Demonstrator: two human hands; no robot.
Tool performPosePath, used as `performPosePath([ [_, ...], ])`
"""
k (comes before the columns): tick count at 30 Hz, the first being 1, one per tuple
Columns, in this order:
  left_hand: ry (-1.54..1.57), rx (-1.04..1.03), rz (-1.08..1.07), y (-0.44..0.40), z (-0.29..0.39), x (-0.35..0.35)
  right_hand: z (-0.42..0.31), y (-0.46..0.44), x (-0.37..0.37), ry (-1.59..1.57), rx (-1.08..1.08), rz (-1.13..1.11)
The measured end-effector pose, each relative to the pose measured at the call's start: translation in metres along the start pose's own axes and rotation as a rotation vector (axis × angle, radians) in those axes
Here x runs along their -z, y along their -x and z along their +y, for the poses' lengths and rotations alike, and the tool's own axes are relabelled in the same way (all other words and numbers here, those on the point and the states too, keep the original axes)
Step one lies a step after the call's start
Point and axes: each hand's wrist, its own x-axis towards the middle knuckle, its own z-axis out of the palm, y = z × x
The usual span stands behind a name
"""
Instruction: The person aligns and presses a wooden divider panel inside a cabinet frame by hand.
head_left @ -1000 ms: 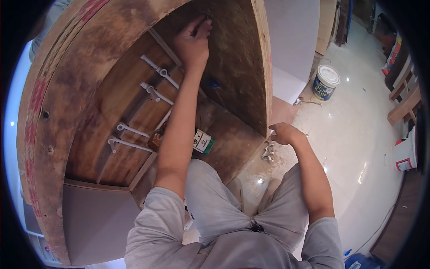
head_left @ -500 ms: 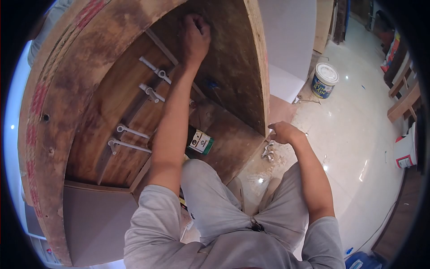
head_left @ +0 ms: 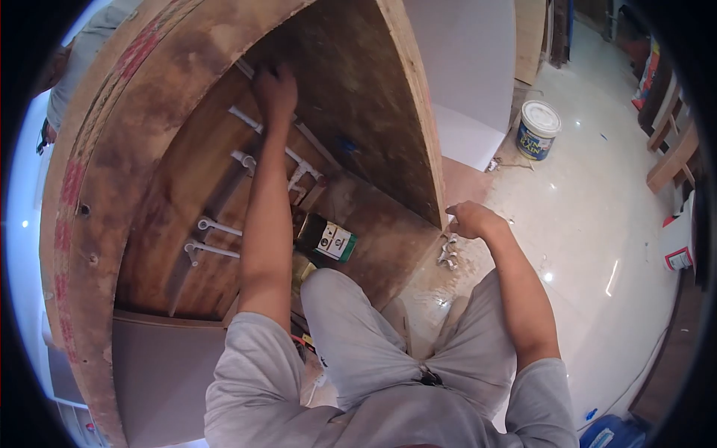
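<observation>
Inside a wooden cabinet, my left hand (head_left: 275,91) is close to the inner corner, by the side panel (head_left: 351,82) and a wooden strip. Its fingers are curled, and whatever they hold is hidden. White plastic pipes (head_left: 222,225) with fittings run along the back panel, partly behind my left forearm. Down at the front lower corner of the side panel, my right hand (head_left: 478,222) has its fingers bent and drawn together; a small pale bit shows at the fingertips, too small to name. A dark tin (head_left: 334,240) with a white and green label sits on the cabinet floor.
Crumpled scraps (head_left: 448,252) lie on the tiles below my right hand. A paint bucket (head_left: 539,131) stands farther off at the right. The curved wooden edge (head_left: 89,187) of the cabinet rises at left, with a person's sleeve (head_left: 93,56) beyond. Another white bucket (head_left: 678,237) is far right.
My left hand has moved left and down, from the side panel towards the inner corner. More of the pipes and tin shows. My right hand stays at the panel corner.
</observation>
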Motion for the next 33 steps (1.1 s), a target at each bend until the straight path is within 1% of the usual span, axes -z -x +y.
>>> performPosePath([
  [1,0.032,0.007,-0.002,0.008,0.003,0.006,-0.002,-0.003,0.0,0.001,0.003,-0.005],
  [3,0.119,0.001,-0.164,0.033,0.017,0.016,-0.006,-0.009,-0.001,-0.008,0.018,0.009],
  [5,0.172,0.055,-0.352,0.059,0.046,0.024,-0.009,-0.012,-0.002,-0.016,0.017,-0.003],
  [7,-0.017,0.156,-0.609,0.069,0.065,0.032,-0.011,-0.012,-0.003,-0.022,0.003,-0.038],
  [10,0.433,-0.184,-0.185,0.08,0.078,0.015,-0.01,-0.007,0.0,0.013,0.003,-0.065],
  [13,0.285,-0.189,-0.154,0.068,0.073,-0.005,-0.009,-0.004,-0.001,0.011,0.006,-0.028],
  [16,0.31,-0.184,-0.027,0.069,0.084,-0.028,-0.007,-0.005,-0.006,-0.019,-0.008,0.005],
  [17,0.302,-0.186,-0.027,0.07,0.087,-0.032,-0.003,-0.006,-0.006,-0.016,-0.018,-0.009],
  [20,0.188,-0.077,0.031,0.063,0.081,-0.052,-0.006,-0.001,0.0,-0.022,-0.044,-0.05],
  [23,0.446,0.088,0.015,0.023,0.084,-0.053,-0.01,0.008,0.01,-0.046,-0.064,-0.068],
  [26,0.684,0.365,-0.035,0.004,0.09,-0.034,-0.007,0.007,0.011,-0.062,-0.072,-0.064],
  [28,0.593,0.376,-0.3,0.012,0.096,-0.004,-0.001,0.004,0.005,-0.079,-0.061,-0.025],
  [30,0.468,0.223,-0.186,0.029,0.1,-0.026,-0.002,0.0,0.008,-0.068,-0.058,-0.026],
  [31,0.379,0.074,0.055,0.05,0.104,-0.058,-0.005,-0.001,0.006,-0.064,-0.053,-0.037],
  [33,0.369,-0.057,0.048,0.08,0.116,-0.055,-0.008,-0.004,0.003,-0.059,-0.014,-0.015],
])
